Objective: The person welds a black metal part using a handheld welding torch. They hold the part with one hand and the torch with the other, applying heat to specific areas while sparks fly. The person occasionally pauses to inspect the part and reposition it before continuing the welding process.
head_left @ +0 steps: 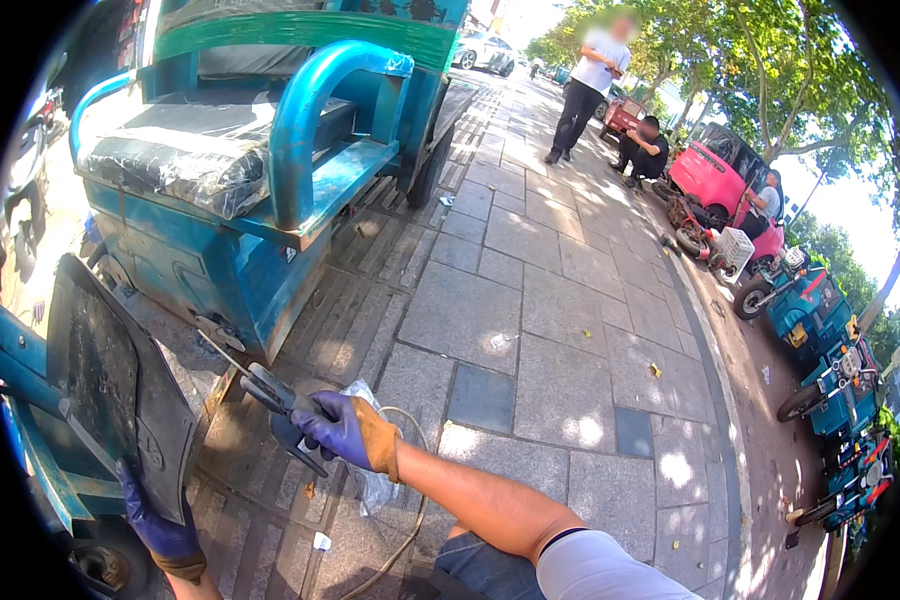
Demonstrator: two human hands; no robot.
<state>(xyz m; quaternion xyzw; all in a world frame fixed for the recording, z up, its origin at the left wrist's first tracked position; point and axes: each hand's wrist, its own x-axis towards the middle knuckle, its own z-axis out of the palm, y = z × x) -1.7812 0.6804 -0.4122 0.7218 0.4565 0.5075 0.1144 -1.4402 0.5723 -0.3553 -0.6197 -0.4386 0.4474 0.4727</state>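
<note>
My left hand [160,523], in a purple work glove, grips the lower edge of a black curved panel [120,370], which looks like a hand-held welding shield. The panel stands tilted at the left, in front of blue metal framework. In a purple and tan glove, my right hand [355,430] is closed round a dark welding electrode holder [280,400]. A thin welding rod [222,352] sticks out of the holder, up and to the left. Its tip is close to the lower body of the blue cargo tricycle [205,270]; whether they touch I cannot tell.
A cable [410,530] loops over the paving beside a clear plastic bag [375,492]. Black padding wrapped in plastic covers the tricycle's seat [190,145]. Far ahead, a person stands [595,85] and another squats [645,150]. Several parked tricycles [820,365] line the right.
</note>
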